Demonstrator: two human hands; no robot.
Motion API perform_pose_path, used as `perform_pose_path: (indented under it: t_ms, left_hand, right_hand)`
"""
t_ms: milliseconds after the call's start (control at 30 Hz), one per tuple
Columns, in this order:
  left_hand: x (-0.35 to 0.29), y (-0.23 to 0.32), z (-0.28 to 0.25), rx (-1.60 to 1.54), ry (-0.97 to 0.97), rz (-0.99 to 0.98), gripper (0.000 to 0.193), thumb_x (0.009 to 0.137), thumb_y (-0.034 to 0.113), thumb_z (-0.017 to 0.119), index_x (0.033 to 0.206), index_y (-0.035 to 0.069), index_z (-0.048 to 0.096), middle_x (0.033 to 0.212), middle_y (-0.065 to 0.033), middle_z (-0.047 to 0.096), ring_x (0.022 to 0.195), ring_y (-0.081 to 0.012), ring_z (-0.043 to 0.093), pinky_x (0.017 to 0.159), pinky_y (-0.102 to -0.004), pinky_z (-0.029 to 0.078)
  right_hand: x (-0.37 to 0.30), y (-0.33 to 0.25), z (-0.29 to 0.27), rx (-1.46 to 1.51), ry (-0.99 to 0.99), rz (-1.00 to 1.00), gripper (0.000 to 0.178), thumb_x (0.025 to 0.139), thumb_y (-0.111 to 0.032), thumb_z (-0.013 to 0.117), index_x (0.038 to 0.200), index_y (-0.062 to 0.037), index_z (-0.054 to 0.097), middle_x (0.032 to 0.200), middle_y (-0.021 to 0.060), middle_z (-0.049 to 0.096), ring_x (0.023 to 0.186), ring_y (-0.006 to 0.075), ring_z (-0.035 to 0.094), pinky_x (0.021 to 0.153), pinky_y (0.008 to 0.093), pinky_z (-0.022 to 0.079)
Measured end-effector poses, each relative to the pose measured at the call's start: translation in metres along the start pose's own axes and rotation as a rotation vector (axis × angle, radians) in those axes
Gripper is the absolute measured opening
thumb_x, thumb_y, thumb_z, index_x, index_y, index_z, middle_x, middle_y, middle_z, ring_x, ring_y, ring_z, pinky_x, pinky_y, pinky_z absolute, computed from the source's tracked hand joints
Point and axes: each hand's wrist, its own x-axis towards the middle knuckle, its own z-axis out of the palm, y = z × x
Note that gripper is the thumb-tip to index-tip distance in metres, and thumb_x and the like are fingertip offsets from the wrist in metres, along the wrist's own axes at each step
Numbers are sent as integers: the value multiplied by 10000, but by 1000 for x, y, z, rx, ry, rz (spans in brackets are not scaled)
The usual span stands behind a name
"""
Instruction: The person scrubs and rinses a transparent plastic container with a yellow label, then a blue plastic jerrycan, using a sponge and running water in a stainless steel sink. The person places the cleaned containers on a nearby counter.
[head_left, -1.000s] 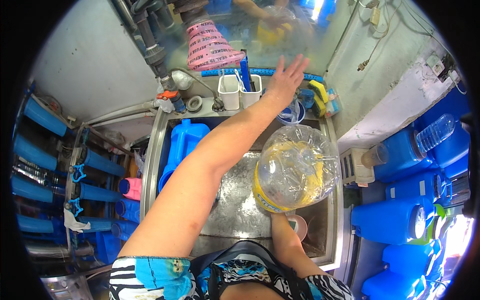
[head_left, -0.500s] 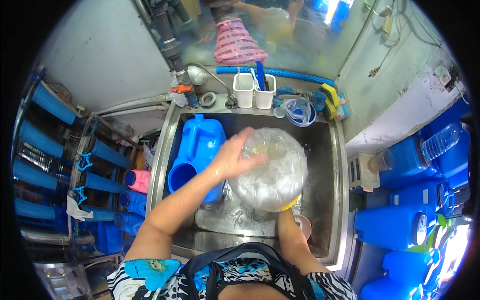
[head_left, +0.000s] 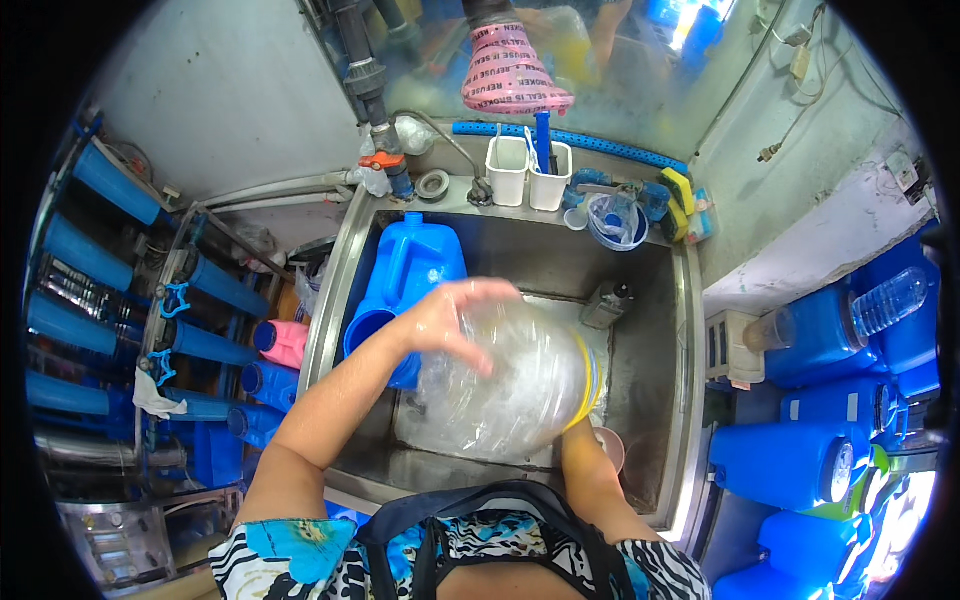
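Note:
A large, rounded clear plastic container (head_left: 515,385), wet and smeared by motion, is tilted over the metal sink (head_left: 645,350). Around its right end runs a yellow band (head_left: 589,385). My left hand (head_left: 455,318) lies against its upper left side, open, with thumb and fingers spread. My right hand (head_left: 577,436) reaches up to the yellow-banded end; its fingers are hidden by the container. Left of the container, a blue jug (head_left: 425,255) with a handle lies in the sink. A small grey bottle (head_left: 608,303) stands behind, and a pinkish bowl (head_left: 610,450) sits beside my right wrist.
Along the back ledge are white holders (head_left: 508,185) with brushes, a small blue-rimmed basin (head_left: 618,225) and yellow sponges (head_left: 678,203). A pink-wrapped fitting (head_left: 510,75) hangs above. Blue jugs (head_left: 780,455) crowd the right side; blue pipes (head_left: 85,335) line the left.
The clear container has come nearer and turned, so its yellow-banded end faces right. My left hand has slid with it, fingers spreading. The grey bottle behind has come into sight.

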Motion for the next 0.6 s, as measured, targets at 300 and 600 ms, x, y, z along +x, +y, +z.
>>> perform_pose_path:
  t_ms: [300, 600]
  left_hand:
    - [10, -4, 4, -487, 509, -381, 743, 623, 99, 861, 1266, -25, 509, 1179, -139, 603, 1101, -231, 577, 937, -340, 478]
    - [4, -1, -11, -97, -24, -43, 914, 507, 98, 900, 1327, 31, 500, 1322, -107, 537, 1224, -202, 491, 1046, -354, 380]
  right_hand:
    - [5, -7, 4, 5, -7, -5, 465, 939, -376, 480, 1232, -18, 540, 1173, 234, 591, 1051, 295, 599, 842, 472, 519]
    - [-12, -1, -7, 0, 12, 2, 463, 942, -378, 471, 1226, -19, 544, 1165, 230, 597, 1039, 295, 605, 834, 470, 523]
